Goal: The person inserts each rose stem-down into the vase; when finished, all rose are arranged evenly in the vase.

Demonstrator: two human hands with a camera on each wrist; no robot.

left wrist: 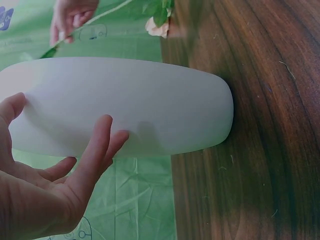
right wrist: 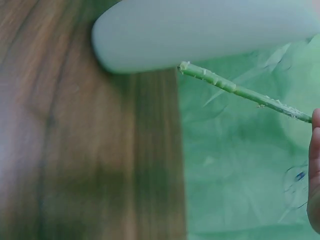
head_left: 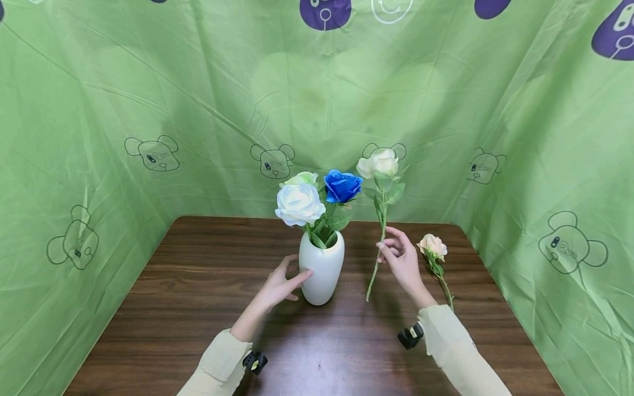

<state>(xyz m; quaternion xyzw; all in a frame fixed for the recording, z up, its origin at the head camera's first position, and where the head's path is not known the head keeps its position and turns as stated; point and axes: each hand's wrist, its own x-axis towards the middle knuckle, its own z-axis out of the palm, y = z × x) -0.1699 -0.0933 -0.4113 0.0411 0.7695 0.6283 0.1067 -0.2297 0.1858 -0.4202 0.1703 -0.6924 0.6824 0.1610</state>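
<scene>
A white vase (head_left: 321, 269) stands on the table, holding a white rose (head_left: 300, 204), a blue rose (head_left: 342, 186) and a pale green flower (head_left: 303, 179) behind them. My left hand (head_left: 279, 283) holds the vase by its left side, thumb across the front; in the left wrist view its fingers (left wrist: 103, 131) spread against the white wall. To the right of the vase, my right hand (head_left: 400, 258) pinches the green stem of a cream rose (head_left: 381, 163), bloom up. That stem's cut end (right wrist: 186, 66) hangs beside the vase in the right wrist view.
A peach rose (head_left: 433, 246) lies on the dark wooden table (head_left: 198, 308), right of my right hand. Green cloth (head_left: 218, 110) with printed bear heads encloses the table at the back and sides.
</scene>
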